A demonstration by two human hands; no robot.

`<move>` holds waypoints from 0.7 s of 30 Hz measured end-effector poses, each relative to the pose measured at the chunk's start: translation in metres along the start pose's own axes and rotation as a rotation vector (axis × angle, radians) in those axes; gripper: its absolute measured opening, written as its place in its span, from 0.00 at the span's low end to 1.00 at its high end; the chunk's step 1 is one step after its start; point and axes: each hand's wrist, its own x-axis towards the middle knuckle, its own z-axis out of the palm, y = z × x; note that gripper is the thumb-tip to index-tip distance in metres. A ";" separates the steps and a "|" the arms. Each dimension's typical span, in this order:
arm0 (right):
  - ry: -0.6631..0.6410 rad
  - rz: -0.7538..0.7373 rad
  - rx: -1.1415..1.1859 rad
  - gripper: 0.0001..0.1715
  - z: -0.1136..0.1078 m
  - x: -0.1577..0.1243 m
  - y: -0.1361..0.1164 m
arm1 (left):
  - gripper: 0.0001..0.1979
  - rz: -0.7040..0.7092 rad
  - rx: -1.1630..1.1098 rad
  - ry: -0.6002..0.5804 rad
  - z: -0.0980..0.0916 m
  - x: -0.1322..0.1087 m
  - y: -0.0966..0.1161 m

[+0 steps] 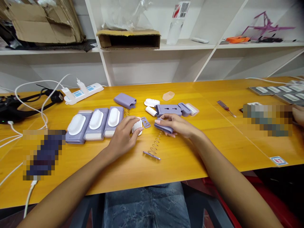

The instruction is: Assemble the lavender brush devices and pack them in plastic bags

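1. From my head view, a long yellow tabletop [180, 164] runs across in front of me, and it looks shiny and smooth.
2. My left hand [122, 136] is curled over a white oval piece [137, 126] and touches it with the fingers.
3. My right hand [175, 125] pinches a flat purple piece [163, 128] between my thumb and fingers, and the piece is down near the tabletop.
4. A long metal spring [155, 142] and a thin purple bar [151, 155] lie just in front of my hands. A small purple plate with holes [145, 122] lies between my hands.
5. To the left, three purple cases with white tops [96, 123] sit in a row, touching each other. A purple sleeve [125, 100] lies behind them.
6. Past my right hand are an open purple case [169, 110], a white roll [151, 111], and a small screwdriver [225, 108] with a red handle.
7. On the left are a white power strip [83, 93], white cords [30, 95], and a black strap [14, 107].
8. Behind the tabletop is a white shelf [166, 47] with a cardboard box [128, 39] and an orange thing [237, 39] on it.
9. Two blurry patches [44, 155] [267, 120] hide what is under them, so I cannot tell what they are.
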 end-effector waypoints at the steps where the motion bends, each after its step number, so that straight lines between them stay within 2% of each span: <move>1: 0.005 -0.002 -0.069 0.25 0.000 -0.002 0.000 | 0.16 0.042 0.043 -0.021 0.000 0.000 -0.002; 4: 0.054 -0.071 -0.249 0.25 -0.005 -0.004 0.004 | 0.18 0.117 0.154 -0.131 0.001 -0.001 -0.006; 6: 0.090 -0.105 -0.374 0.24 -0.010 -0.003 0.007 | 0.19 0.114 0.182 -0.184 0.002 -0.001 -0.007; 9: 0.194 -0.149 -0.593 0.27 -0.018 -0.001 0.009 | 0.16 0.096 0.061 -0.146 0.000 0.002 0.001; 11: 0.270 -0.183 -0.721 0.31 -0.022 0.000 0.009 | 0.13 0.054 -0.162 -0.097 -0.006 0.006 0.012; 13: 0.315 -0.205 -0.787 0.34 -0.022 -0.001 0.008 | 0.10 -0.089 -0.478 -0.155 -0.016 0.012 0.029; 14: 0.335 -0.220 -0.792 0.35 -0.021 -0.001 0.007 | 0.09 -0.192 -0.667 -0.229 -0.022 0.015 0.039; 17: 0.443 -0.309 -0.765 0.35 -0.014 -0.003 0.005 | 0.10 -0.457 -1.273 -0.633 -0.043 0.020 0.075; 19: 0.508 -0.380 -0.726 0.34 -0.007 -0.003 0.003 | 0.13 -0.525 -1.646 -0.761 -0.056 0.019 0.100; 21: 0.540 -0.431 -0.687 0.32 0.000 -0.004 0.001 | 0.17 -0.546 -1.870 -0.821 -0.069 0.016 0.122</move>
